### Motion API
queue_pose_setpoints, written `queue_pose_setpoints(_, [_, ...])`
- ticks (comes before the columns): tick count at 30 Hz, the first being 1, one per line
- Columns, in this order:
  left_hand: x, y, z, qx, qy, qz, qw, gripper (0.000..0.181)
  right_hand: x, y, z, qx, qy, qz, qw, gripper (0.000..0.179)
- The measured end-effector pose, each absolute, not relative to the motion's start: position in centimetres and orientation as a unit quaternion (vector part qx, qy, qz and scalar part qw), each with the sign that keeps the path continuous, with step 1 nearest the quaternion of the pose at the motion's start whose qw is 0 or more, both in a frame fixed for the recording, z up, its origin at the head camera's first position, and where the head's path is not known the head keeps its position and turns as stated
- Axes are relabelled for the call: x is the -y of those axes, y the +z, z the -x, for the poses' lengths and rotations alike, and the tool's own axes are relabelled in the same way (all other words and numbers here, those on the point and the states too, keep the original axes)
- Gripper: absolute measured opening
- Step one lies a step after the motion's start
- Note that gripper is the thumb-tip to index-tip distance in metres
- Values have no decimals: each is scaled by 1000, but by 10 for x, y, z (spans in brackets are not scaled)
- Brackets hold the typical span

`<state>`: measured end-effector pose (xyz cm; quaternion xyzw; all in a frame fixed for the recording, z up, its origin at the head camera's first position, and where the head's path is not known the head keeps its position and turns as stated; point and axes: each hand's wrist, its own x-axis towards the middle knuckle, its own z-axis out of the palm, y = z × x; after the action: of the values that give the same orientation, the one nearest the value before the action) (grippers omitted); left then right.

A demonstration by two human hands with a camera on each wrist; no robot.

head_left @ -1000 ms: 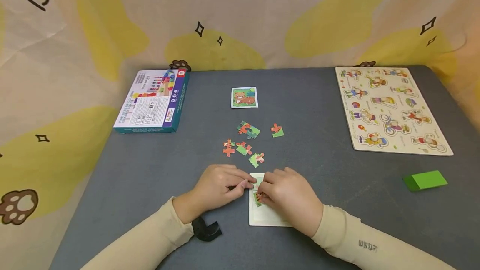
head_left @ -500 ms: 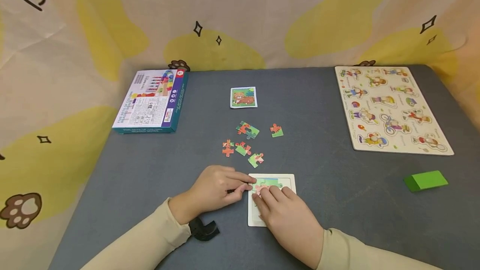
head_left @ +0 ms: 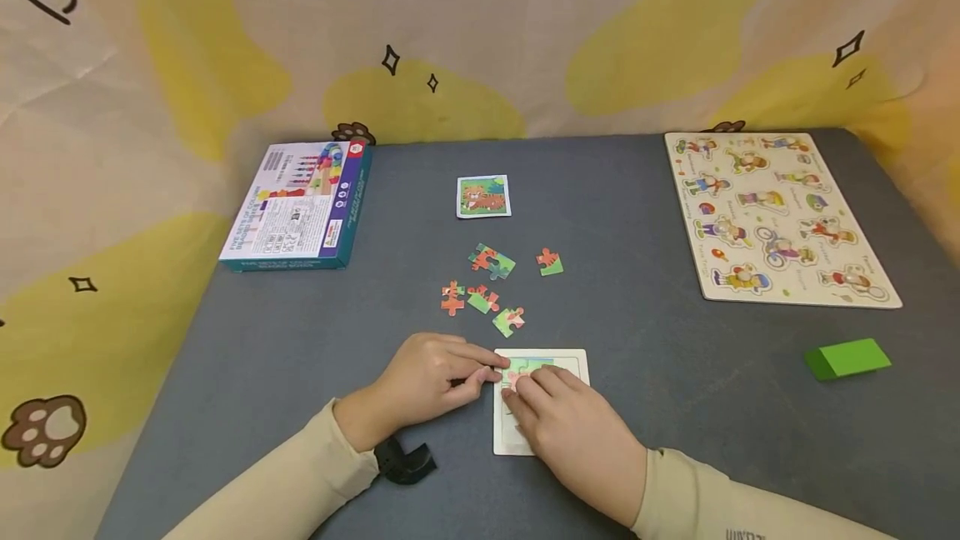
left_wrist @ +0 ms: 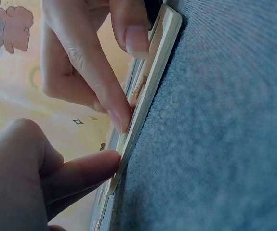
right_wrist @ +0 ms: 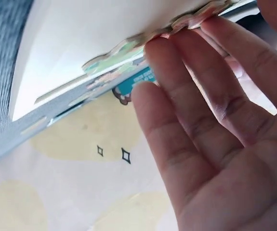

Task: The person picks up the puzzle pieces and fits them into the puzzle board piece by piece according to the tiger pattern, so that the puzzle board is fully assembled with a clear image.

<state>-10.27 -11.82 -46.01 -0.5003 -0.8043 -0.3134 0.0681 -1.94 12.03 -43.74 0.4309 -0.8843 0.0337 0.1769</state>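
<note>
A small white puzzle tray (head_left: 513, 447) lies near the front of the table, with green and pink jigsaw pieces (head_left: 534, 365) along its far side. My right hand (head_left: 585, 436) reaches over it from the right, fingertips pressing on the pieces. In the right wrist view these fingers are nearly straight and touch the joined pieces (right_wrist: 116, 57). My left hand (head_left: 427, 377) is at the tray's left side, its extended fingertips on the rim. The left wrist view shows one left fingertip against the tray's edge (left_wrist: 155, 79). Part of the tray is hidden under the right hand.
Several loose jigsaw pieces (head_left: 483, 298) lie beyond the tray, below a tiger picture card (head_left: 483, 197). A boxed toy (head_left: 296, 207) is at the back left. At the right are a wooden peg board (head_left: 780, 223) and a green block (head_left: 849, 359).
The right hand has turned from pinching a striped piece over the tray to pressing down on the pieces with straighter fingers. The left hand has stayed at the rim.
</note>
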Motion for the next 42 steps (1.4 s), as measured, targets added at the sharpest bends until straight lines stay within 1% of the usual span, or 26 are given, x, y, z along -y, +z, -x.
queue_pose_setpoints(6, [120, -462, 102, 808, -313, 496, 60, 23, -120, -440, 21, 885, 49, -431, 172, 33])
queue_pose_setpoints(14, [120, -461, 102, 807, -311, 498, 65, 22, -120, -438, 20, 888, 15, -429, 167, 28])
queue_pose_setpoints(20, [120, -461, 103, 809, -306, 498, 65, 22, -121, -437, 21, 891, -14, -422, 164, 35])
queue_pose_setpoints(26, [121, -461, 104, 803, -333, 489, 68, 21, -124, -434, 27, 892, 21, -425, 152, 37])
queue_pose_setpoints(29, [122, -460, 105, 816, -367, 439, 77, 21, -125, -434, 30, 891, 45, -426, 152, 36])
queue_pose_setpoints(34, [129, -456, 114, 868, -392, 281, 115, 31, -126, -434, 32, 889, 66, -430, 145, 31])
queue_pose_setpoints(35, [131, -456, 117, 877, -391, 252, 120, 30, -126, -434, 32, 889, 71, -430, 142, 31])
queue_pose_setpoints(37, [134, -455, 122, 894, -379, 208, 117, 22, -126, -434, 33, 890, 80, -428, 132, 33])
queue_pose_setpoints(40, [136, -457, 127, 917, -342, 184, 93, 7, -126, -433, 33, 893, 92, -423, 124, 37])
queue_pose_setpoints(42, [137, -458, 129, 928, -313, 185, 77, 11, -126, -433, 34, 896, 99, -416, 123, 39])
